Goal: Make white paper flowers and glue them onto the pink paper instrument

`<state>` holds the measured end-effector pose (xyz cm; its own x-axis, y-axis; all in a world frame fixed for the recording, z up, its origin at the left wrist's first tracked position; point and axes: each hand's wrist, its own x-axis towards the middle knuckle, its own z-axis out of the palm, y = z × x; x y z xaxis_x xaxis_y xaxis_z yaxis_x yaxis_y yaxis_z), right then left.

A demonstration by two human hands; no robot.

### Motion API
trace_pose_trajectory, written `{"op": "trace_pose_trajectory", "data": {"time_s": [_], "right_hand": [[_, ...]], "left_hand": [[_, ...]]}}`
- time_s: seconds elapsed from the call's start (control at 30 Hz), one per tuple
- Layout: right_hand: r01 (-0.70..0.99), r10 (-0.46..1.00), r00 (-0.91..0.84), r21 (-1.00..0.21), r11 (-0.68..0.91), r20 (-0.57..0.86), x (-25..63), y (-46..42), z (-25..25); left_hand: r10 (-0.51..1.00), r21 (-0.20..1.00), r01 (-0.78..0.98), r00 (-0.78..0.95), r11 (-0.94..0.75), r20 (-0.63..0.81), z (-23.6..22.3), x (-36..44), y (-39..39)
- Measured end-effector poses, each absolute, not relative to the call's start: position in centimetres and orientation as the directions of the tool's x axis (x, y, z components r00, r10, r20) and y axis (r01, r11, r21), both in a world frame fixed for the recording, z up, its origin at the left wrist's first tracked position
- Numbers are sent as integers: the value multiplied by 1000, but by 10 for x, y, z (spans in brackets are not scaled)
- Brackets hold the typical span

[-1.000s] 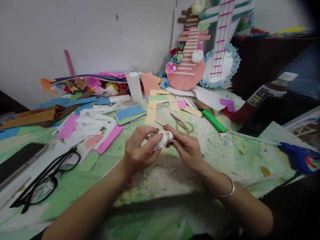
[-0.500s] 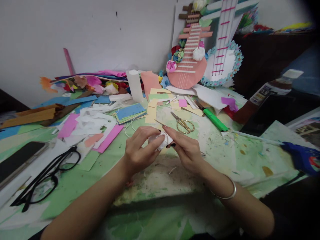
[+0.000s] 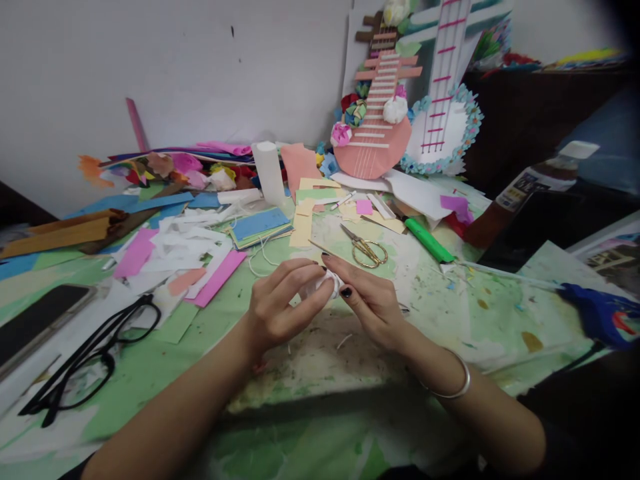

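Note:
A small piece of crumpled white paper (image 3: pixel 334 277) is between my two hands, above the near middle of the table. My left hand (image 3: pixel 283 300) pinches it with thumb and fingers from the left. My right hand (image 3: pixel 367 297) meets it from the right, fingers together and thumb bent, its dark-nailed tip beside the paper. Fingers cover most of the paper, so its full shape is hidden. A thin stick (image 3: pixel 318 247) shows just beyond my right fingertips; I cannot tell whether it is held. Gold-handled scissors (image 3: pixel 369 252) lie behind my right hand.
Black glasses (image 3: pixel 95 360) and a phone (image 3: pixel 45 320) lie at left, near white paper scraps (image 3: pixel 190 247). A green cutter (image 3: pixel 427 240), a bottle (image 3: pixel 530 187) and a blue glue gun (image 3: pixel 597 313) are at right. A pink paper instrument (image 3: pixel 373 150) leans on the wall.
My right thumb has lifted from the paper's lower edge and shifted up. The paper has turned and less of it shows. My left fingers have moved slightly over it.

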<state>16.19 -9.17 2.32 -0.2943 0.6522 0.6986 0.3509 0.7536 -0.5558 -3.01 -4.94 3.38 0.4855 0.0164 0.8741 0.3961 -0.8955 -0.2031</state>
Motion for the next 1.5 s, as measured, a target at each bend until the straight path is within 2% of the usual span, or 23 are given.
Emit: {"op": "trace_pose_trajectory", "data": {"time_s": [0.2, 0.37, 0.53, 0.7, 0.8, 1.5], "right_hand": [[355, 604, -308, -500, 790, 735, 162, -90, 21], [332, 601, -314, -508, 795, 735, 162, -91, 24], [220, 661, -311, -624, 750, 684, 163, -90, 26], [81, 760, -327, -785, 615, 562, 165, -89, 27], [53, 782, -342, -820, 569, 521, 165, -89, 27], [69, 782, -336, -814, 577, 525, 164, -90, 28]], "left_hand": [[-11, -220, 366, 494, -904, 869, 35, -30, -50], [-31, -239, 354, 503, -904, 864, 38, -29, -52], [-37, -239, 342, 506, -909, 862, 39, -31, -52], [-47, -255, 339, 516, -906, 855, 40, -31, -52], [-64, -276, 349, 513, -896, 856, 41, -29, -53], [-81, -277, 297, 535, -914, 841, 44, -29, -53]]}}
